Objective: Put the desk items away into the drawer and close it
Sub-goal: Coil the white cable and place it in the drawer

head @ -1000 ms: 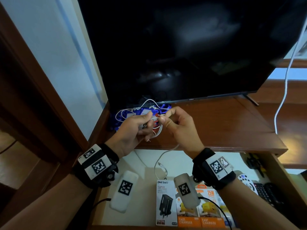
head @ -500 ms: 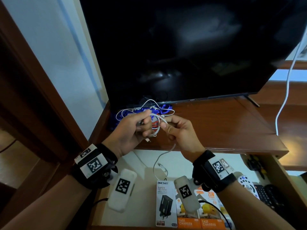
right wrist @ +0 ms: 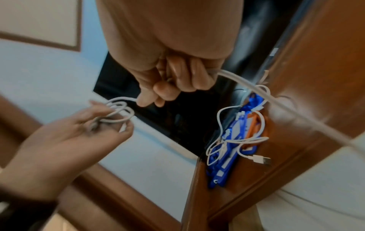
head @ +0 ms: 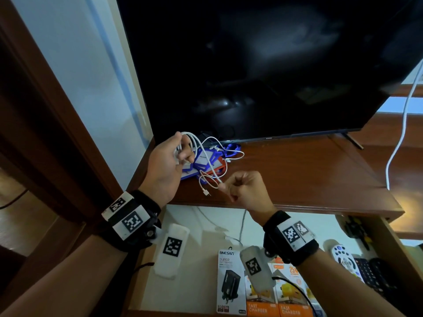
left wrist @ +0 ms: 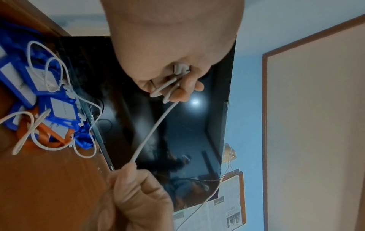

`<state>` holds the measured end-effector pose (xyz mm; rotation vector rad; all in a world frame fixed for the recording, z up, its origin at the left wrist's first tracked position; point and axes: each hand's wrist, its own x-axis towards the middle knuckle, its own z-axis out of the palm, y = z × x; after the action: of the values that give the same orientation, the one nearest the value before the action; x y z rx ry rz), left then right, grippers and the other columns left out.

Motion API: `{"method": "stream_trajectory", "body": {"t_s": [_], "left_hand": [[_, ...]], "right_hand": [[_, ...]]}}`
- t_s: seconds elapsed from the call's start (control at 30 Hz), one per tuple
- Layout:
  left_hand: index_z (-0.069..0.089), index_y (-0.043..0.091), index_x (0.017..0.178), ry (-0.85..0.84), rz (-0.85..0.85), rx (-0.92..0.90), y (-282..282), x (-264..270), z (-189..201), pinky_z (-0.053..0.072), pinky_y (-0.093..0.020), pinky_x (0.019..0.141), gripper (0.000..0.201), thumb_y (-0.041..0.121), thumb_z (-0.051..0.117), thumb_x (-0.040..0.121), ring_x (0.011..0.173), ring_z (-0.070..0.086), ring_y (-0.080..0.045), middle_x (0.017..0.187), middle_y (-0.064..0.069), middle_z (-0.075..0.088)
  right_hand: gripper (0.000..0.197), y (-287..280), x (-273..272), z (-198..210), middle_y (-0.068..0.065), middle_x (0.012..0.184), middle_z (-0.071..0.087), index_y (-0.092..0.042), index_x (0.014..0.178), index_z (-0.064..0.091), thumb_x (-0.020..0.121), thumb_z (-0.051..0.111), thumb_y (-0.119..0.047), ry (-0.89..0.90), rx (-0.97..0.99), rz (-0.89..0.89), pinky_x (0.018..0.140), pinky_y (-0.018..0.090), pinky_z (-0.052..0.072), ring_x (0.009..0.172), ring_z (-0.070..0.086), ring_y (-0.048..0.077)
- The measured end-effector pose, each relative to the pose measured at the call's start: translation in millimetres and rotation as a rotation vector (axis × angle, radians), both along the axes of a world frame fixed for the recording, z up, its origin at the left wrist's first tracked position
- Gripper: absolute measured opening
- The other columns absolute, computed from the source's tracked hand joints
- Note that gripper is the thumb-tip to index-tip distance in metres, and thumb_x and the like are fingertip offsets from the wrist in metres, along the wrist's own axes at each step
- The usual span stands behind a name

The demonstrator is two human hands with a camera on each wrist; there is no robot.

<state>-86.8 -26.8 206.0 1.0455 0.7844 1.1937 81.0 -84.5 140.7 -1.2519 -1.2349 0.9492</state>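
Note:
My left hand [head: 182,149] is raised over the desk's left end and grips several coiled loops of a white cable [left wrist: 152,132]. The same coil shows in the right wrist view, where the left hand [right wrist: 112,120] holds it. A straight stretch of cable runs down to my right hand [head: 225,186], which pinches it in a fist just above the desk's front edge. Past the right hand [right wrist: 168,89] the cable trails off toward the open drawer [head: 201,248]. A pile of blue and orange tags [head: 190,173] lies on the desk under the TV, with a second white cable [head: 235,154] draped over it.
A large dark TV [head: 263,65] stands on the wooden desk top [head: 309,175]. The drawer below holds charger boxes [head: 231,284], a white remote [head: 343,257] and dark gadgets at the right. A white cord [head: 398,143] hangs at the right. A wall closes the left side.
My hands have drawn apart. The left rose up and to the left with the coil, and the right dropped toward the desk edge, leaving a straight length of cable between them.

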Motion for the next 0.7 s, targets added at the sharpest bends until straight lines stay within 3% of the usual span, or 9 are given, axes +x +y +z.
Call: {"method": "stream_trajectory", "body": {"t_s": [0.07, 0.17, 0.3, 0.43, 0.57, 0.7], "left_hand": [[0.055, 0.013, 0.080, 0.113, 0.003, 0.087, 0.3, -0.4, 0.6, 0.040, -0.029, 0.071, 0.035, 0.025, 0.033, 0.104, 0.054, 0.044, -0.010, 0.051, 0.005, 0.037], [0.056, 0.009, 0.081, 0.310, -0.026, 0.243, -4.0, 0.6, 1.9, 0.047, -0.016, 0.063, 0.038, 0.022, 0.030, 0.104, 0.060, 0.050, -0.014, 0.058, -0.001, 0.045], [0.061, 0.010, 0.083, 0.503, -0.090, 0.344, -5.2, 3.7, -5.8, 0.047, -0.009, 0.069, 0.038, 0.021, 0.032, 0.104, 0.071, 0.062, -0.003, 0.075, -0.007, 0.065], [0.068, 0.009, 0.081, 0.528, -0.190, 0.340, -3.4, 11.0, -18.4, 0.045, -0.013, 0.066, 0.036, 0.017, 0.040, 0.101, 0.064, 0.062, -0.002, 0.065, 0.004, 0.067], [0.067, 0.010, 0.071, 0.530, -0.307, 0.273, -7.1, 14.2, -23.8, 0.046, -0.020, 0.064, 0.042, 0.026, 0.042, 0.100, 0.059, 0.059, -0.017, 0.056, -0.007, 0.064], [0.066, -0.001, 0.071, 0.483, -0.364, 0.186, -9.6, 16.5, -23.0, 0.046, -0.023, 0.053, 0.045, 0.022, 0.041, 0.100, 0.043, 0.049, -0.020, 0.040, -0.006, 0.046]], "right_hand": [[0.024, -1.9, -5.9, 4.9, 0.000, 0.040, 0.049, 0.014, 0.064, 0.060, 0.086, 0.063, 0.005, -0.066, -0.008, 0.060, 0.050, 0.008, 0.040, 0.037, 0.045, 0.001], [0.028, -4.2, -10.8, 13.3, -0.004, 0.039, 0.049, 0.011, 0.068, 0.064, 0.091, 0.060, -0.004, -0.156, -0.008, 0.131, 0.050, 0.007, 0.038, 0.035, 0.044, 0.003], [0.030, -4.7, -11.7, 26.5, -0.006, 0.037, 0.045, 0.000, 0.067, 0.065, 0.094, 0.057, -0.011, -0.219, 0.013, 0.190, 0.044, 0.013, 0.034, 0.035, 0.038, 0.004], [0.031, -2.5, -7.9, 34.8, -0.008, 0.038, 0.047, -0.012, 0.062, 0.062, 0.093, 0.059, -0.015, -0.229, 0.139, 0.103, 0.045, 0.018, 0.034, 0.037, 0.038, 0.006], [0.032, -3.0, -2.3, 36.6, -0.007, 0.042, 0.049, -0.001, 0.064, 0.064, 0.091, 0.061, -0.017, -0.199, 0.203, 0.024, 0.045, 0.014, 0.032, 0.038, 0.037, 0.005], [0.034, -3.6, -2.0, 30.0, -0.005, 0.045, 0.049, -0.004, 0.057, 0.061, 0.088, 0.067, -0.019, -0.229, 0.291, -0.066, 0.048, 0.012, 0.033, 0.040, 0.040, 0.004]]}}
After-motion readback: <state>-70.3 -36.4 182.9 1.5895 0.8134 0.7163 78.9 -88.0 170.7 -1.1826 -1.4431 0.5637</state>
